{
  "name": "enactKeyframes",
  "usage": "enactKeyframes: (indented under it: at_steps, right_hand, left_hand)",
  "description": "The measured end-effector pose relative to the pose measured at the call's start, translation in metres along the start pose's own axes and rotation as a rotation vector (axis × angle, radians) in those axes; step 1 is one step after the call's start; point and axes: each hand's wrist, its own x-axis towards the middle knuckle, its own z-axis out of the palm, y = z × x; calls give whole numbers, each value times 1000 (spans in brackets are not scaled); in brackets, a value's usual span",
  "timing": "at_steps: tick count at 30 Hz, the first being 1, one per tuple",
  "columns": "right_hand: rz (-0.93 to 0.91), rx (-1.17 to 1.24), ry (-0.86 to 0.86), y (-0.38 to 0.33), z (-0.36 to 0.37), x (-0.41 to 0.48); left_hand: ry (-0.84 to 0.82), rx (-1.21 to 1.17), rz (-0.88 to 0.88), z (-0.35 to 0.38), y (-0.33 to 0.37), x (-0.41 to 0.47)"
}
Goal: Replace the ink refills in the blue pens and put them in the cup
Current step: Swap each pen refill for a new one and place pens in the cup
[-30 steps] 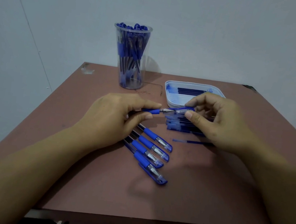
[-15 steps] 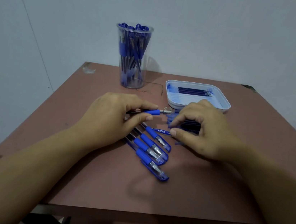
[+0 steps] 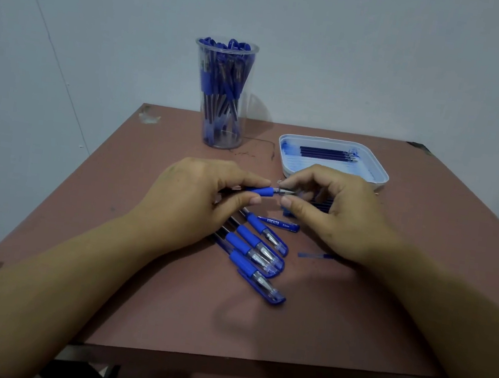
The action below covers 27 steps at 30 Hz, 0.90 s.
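The left hand point(image 3: 189, 200) is gripping a blue pen point(image 3: 262, 191) above the table point(image 3: 335, 320), behind 4 capped pens point(image 3: 260, 253). The right hand point(image 3: 340, 213) is pinching its tip. The cup point(image 3: 222, 96) is standing far behind.

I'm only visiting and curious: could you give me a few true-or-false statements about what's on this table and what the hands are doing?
1. The clear cup holds many blue pens. True.
2. The white tray is stacked on top of the cup. False: it sits on the table, to the right of the cup.
3. The left hand holds a pen. True.
4. The right hand lies flat, far from that pen. False: its curled fingers pinch the pen's tip.
5. Four capped pens lie on the table by the left hand. True.
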Motion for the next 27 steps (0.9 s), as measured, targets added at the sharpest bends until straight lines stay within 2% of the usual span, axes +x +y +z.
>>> enactKeyframes:
  at_steps: [4, 14, 27]
  right_hand:
    - [19, -32, 39, 4, 0, 0]
    - [-129, -222, 75, 14, 5, 12]
    - [-214, -267, 72, 17, -2, 20]
  left_hand:
    - [17, 13, -3, 0, -2, 0]
    - [51, 54, -45, -1, -2, 0]
    - [47, 51, -55, 1, -2, 1]
